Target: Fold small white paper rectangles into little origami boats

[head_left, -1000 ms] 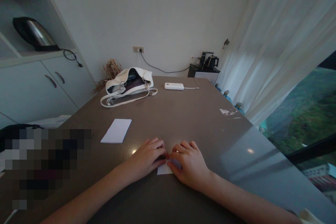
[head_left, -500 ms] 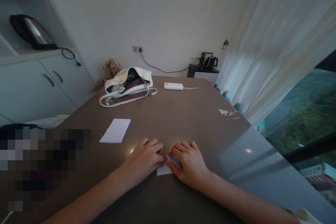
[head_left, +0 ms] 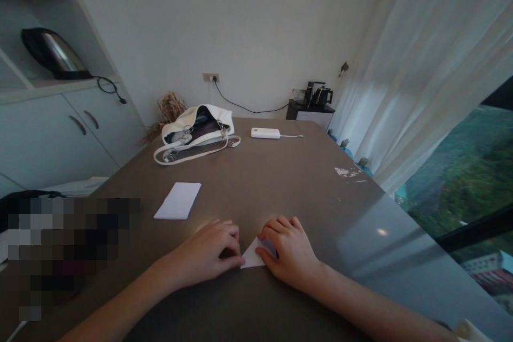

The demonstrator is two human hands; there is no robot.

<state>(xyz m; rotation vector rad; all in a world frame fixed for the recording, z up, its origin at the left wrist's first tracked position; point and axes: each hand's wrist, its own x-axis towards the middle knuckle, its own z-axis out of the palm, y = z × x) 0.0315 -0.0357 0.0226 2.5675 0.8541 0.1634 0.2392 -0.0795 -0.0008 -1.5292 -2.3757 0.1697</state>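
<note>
A small folded sheet of white paper [head_left: 252,257] lies on the brown table between my hands, its left end coming to a point. My right hand [head_left: 290,251] is closed over its right part, thumb and fingers on the paper and covering that end. At the left corner, my left hand [head_left: 216,248] pinches with thumb and forefinger; the other fingers are curled. Farther left on the table rests a stack of white paper [head_left: 178,201], apart from both hands.
A white handbag [head_left: 196,131] with its strap lies at the far left of the table [head_left: 272,181]. Beside it is a white power bank [head_left: 265,133] with a short cable. White marks [head_left: 347,172] show near the right edge. A blurred patch [head_left: 68,246] covers the left.
My left hand has moved left and down from the paper's upper middle to its left corner. The paper's left part now looks like a triangle. My right hand has stayed put.
</note>
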